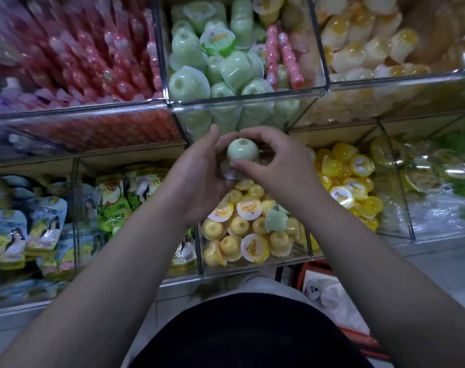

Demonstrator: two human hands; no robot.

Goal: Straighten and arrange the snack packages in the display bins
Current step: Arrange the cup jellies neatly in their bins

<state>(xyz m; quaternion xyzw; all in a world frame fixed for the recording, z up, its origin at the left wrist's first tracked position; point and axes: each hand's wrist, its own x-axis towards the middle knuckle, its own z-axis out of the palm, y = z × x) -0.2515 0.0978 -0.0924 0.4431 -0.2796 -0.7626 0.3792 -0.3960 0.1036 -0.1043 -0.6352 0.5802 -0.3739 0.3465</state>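
Green cup is held mid-frame, base up, by both hands: the left hand cradles it with curled fingers and the right hand pinches its lid rim. It is probably being moved from the yellow bin below to the green bin above. It is pale, glossy and domed, with a dimpled base. A stray cup lies among the yellow ones.

A pale green cup, base up and lid down, is gripped between the left hand and right hand above the near middle bin. That bin holds jumbled yellow cups and one tilted green stray. The far middle bin is heaped with green cups. Two pink sticks lie along its right side.
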